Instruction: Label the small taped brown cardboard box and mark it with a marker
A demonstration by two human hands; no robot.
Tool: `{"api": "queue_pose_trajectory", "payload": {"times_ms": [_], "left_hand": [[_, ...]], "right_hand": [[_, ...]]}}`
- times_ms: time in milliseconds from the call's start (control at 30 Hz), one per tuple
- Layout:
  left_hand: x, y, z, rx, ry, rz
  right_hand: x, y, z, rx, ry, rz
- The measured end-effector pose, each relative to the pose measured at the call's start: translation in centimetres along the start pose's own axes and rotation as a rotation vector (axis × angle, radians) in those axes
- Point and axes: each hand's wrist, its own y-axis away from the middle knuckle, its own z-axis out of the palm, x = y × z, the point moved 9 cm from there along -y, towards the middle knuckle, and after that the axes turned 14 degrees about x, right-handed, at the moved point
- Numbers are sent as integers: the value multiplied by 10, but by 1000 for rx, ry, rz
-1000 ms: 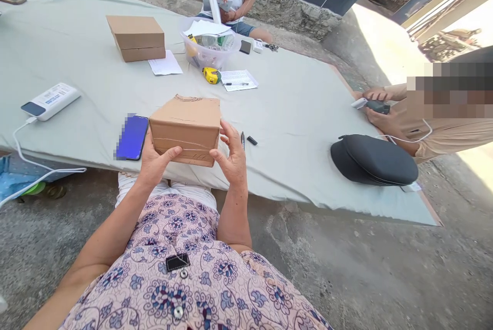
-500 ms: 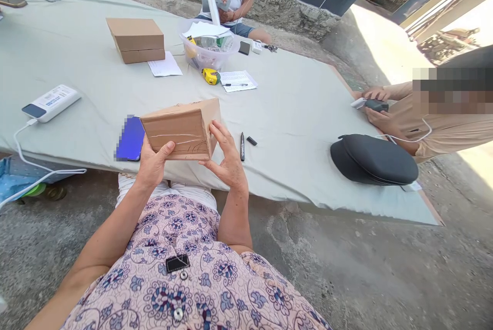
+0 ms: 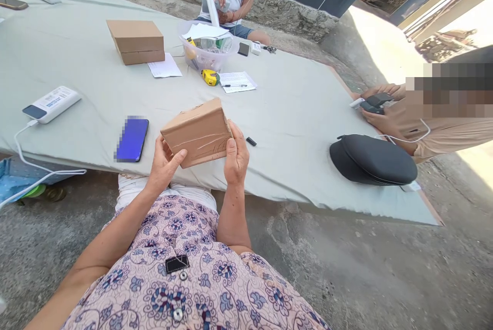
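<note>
A small brown cardboard box (image 3: 198, 137), creased and scratched on the side facing me, is held tilted above the near edge of the table. My left hand (image 3: 164, 163) grips its left end, thumb on the front face and fingers behind. Around the right end is my right hand (image 3: 236, 158), its thumb pressed near the corner. A phone with a blue screen (image 3: 132, 139) lies on the cloth left of the box. Just right of my right hand is a black marker cap (image 3: 251, 141); the marker itself is hidden.
The cloth-covered table (image 3: 292, 114) also bears a larger cardboard box (image 3: 138, 42), a plastic basin (image 3: 206, 60), a yellow tape measure (image 3: 210, 77), written sheets, a white power bank (image 3: 52, 105) with cable, and a black case (image 3: 373, 159). Two other people sit at the far and right sides.
The box has moved right and turned, uncovering more of the phone. My right hand has closed round its right end and now covers the marker.
</note>
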Motion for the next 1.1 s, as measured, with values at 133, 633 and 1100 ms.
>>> {"api": "queue_pose_trajectory", "payload": {"times_ms": [133, 633, 1100], "left_hand": [[-11, -4, -9, 5, -72, -67], [11, -6, 5, -174, -270, 161], [34, -9, -3, -59, -193, 219]], "right_hand": [[-7, -2, -6, 25, -12, -53], [-25, 3, 13, -214, 2, -134], [-17, 8, 19, -191, -4, -128]]}}
